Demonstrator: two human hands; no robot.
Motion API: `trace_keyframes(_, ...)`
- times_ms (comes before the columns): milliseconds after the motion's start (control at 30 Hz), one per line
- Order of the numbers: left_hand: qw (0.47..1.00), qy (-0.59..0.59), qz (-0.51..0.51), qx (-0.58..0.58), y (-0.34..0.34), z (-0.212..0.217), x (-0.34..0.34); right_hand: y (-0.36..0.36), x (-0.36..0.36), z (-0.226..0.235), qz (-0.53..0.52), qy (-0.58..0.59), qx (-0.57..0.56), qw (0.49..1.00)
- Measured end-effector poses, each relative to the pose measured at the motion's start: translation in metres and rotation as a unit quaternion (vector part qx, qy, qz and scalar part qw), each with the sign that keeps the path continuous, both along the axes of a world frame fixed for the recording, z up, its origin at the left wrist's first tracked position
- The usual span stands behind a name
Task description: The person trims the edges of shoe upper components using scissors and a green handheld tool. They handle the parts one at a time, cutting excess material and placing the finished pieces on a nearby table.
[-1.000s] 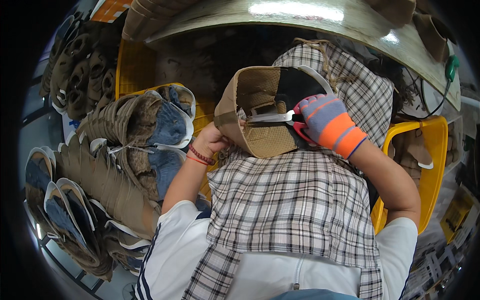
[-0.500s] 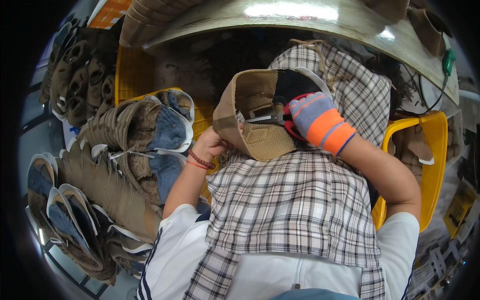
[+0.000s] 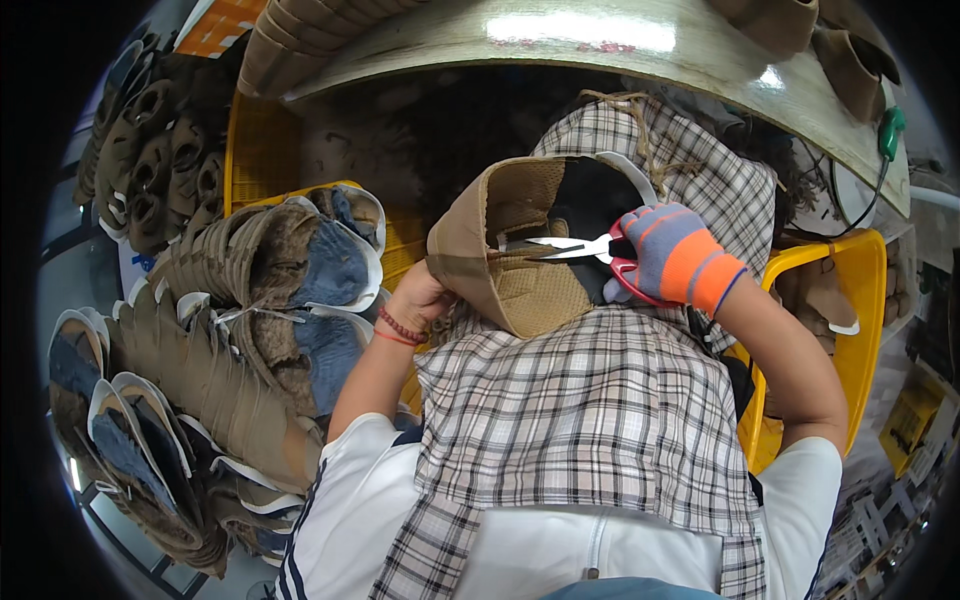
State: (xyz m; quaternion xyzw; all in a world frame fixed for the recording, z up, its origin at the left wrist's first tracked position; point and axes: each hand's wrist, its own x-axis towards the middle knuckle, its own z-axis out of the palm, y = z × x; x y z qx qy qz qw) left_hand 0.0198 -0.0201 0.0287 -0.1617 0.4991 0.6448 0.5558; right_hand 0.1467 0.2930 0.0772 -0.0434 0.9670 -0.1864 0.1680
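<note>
A tan and black shoe upper (image 3: 462, 225) sits above my lap, its hollow mesh-lined inside facing up. My bare left hand (image 3: 424, 292) grips its left edge, fingers closed and partly hidden by the material. In my right hand (image 3: 682, 252), covered by a grey and orange glove, is a pair of scissors (image 3: 590, 247) with red handles. The scissors' blades are parted and point left into the hollow of the upper. Whether they touch the lining I cannot tell.
Bundles of brown uppers with blue and furry linings (image 3: 330, 265) are stacked at my left. A yellow crate (image 3: 868, 330) with pieces in it stands at the right. Ahead is a pale tabletop (image 3: 440, 60), with a green-handled tool (image 3: 891, 132) at its right end.
My right hand has drawn back to the right with the scissors, and their blades now show more fully and stand apart. The upper has shifted slightly lower.
</note>
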Motion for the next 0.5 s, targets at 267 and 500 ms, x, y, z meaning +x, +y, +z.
trace_keyframes(267, 1.0, -0.016, 0.017, 0.016, -0.003, -0.006, 0.001, -0.004, -0.009, 0.004, -0.004, -0.167, 0.015, 0.986)
trace_keyframes(500, 0.999, -0.037, -0.004, 0.039, 0.003, -0.004, -0.001, -0.012, -0.013, 0.019, 0.008, -0.105, 0.021, 0.994)
